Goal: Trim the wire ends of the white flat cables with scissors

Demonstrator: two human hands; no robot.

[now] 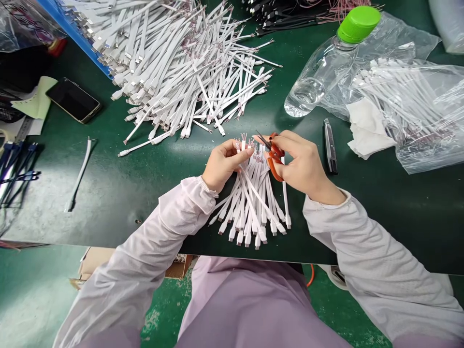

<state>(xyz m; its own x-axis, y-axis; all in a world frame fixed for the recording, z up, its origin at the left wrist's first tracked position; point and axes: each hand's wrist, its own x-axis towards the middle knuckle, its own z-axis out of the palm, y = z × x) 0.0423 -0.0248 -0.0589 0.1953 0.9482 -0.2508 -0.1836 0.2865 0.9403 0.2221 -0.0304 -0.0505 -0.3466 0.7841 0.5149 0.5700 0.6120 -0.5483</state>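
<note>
My left hand (225, 163) is closed, its thumb and fingers pinching a white USB cable (250, 188) near the end where thin bare wires fan out. Orange-handled scissors (274, 157) sit in my right hand (301, 164), their dark blades pointing up and left beside the wire ends. Below both hands a spread of short white cables (259, 212) lies on the table, connector plugs toward me and stripped ends away from me. Part of the held cable is hidden by my fingers.
A large heap of white cables (174, 63) lies at the back, against a blue tray edge (79, 36). To the right are a bottle with a green cap (315, 79), a utility knife (329, 145), tissue (369, 128) and bagged cables (409, 101). A phone (74, 100) lies left.
</note>
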